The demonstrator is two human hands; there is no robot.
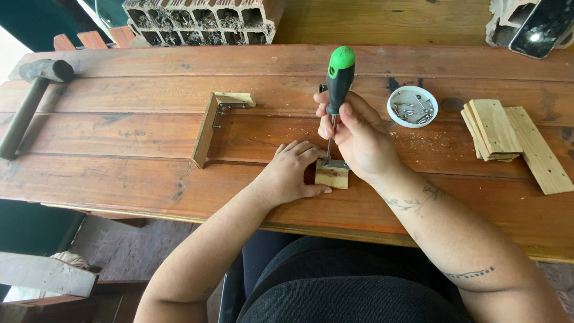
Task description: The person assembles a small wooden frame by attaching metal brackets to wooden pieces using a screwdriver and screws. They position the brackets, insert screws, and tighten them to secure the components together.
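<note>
The small wooden block (332, 177) lay near the worktop's (149, 137) front edge, a metal bracket (336, 163) on top. The left hand (291, 173) pressed it flat, fingers spread; the right hand (356, 134) gripped the green-handled screwdriver (338, 84) upright. Keeping the shaft vertical with steady downward pressure seemed wise.

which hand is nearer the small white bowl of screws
Right. The right hand, gripping the green-and-black screwdriver, is just left of the small white bowl of screws. The left hand is farther away, lower left, pressing on the small wooden block.
</note>
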